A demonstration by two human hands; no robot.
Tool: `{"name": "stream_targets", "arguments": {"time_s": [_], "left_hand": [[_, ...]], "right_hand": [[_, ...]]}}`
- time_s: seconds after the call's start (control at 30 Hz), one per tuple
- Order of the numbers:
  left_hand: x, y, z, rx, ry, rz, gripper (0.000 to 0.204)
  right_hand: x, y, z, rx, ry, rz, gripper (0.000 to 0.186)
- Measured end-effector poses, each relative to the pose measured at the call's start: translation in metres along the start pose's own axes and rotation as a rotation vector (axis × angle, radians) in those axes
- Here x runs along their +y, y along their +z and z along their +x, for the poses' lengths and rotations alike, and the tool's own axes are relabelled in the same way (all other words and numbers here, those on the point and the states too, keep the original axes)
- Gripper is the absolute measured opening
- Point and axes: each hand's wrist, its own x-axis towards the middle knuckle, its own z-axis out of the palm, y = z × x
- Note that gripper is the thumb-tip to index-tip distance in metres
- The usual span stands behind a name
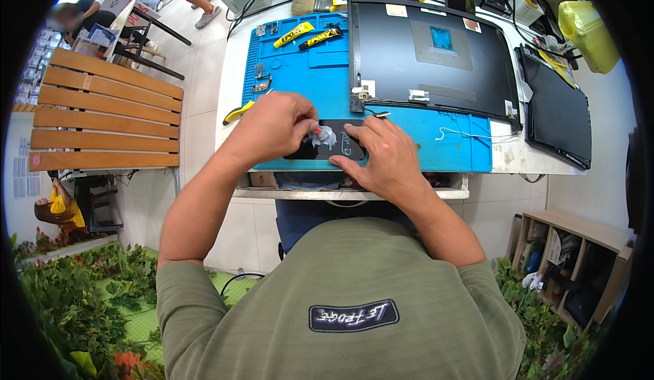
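Blue mat [300, 73]: left hand [283, 122] pinches red bit [317, 131], perhaps plastic, over crumpled grey wad [325, 137]; loose right hand [385, 148] touches black slab [350, 143].

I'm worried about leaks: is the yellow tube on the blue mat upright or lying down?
Lying down: the yellow tube stretches lengthwise on the blue mat, printed side up. Leaks: cannot tell.

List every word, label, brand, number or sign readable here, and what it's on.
Locations only; wording not copied.
Yellow tube: bold dark print.
Black-and-yellow tube: yellow print.
Shirt patch: white lettering.
White sign, upper left: dark and red letters.
Black panel: light marks, unclear.
Stickers on laptop lid: too small.
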Motion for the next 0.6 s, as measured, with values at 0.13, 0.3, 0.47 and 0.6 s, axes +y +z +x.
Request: {"name": "stream_targets", "arguments": {"time_s": [0.13,0.3,0.47,0.6], "left_hand": [[0.004,-0.005,-0.008,0.036,-0.037,-0.112,0.011],[-0.007,0.018,-0.035,0.327,0.1,-0.005,0.015],[-0.002,0.057,-0.055,0.533,0.3,0.148,0.031],[0.005,0.062,-0.072,0.464,0.208,0.124,0.033]], "right_hand": [[0.001,-0.001,0.0,-0.008,0.008,-0.008,0.053],[0.0,0.0,0.0,-0.01,0.005,0.001,0.054],[0.001,0.001,-0.001,-0.006,0.006,-0.006,0.055],[0.001,0.002,-0.001,-0.009,0.006,-0.007,0.055]]}}
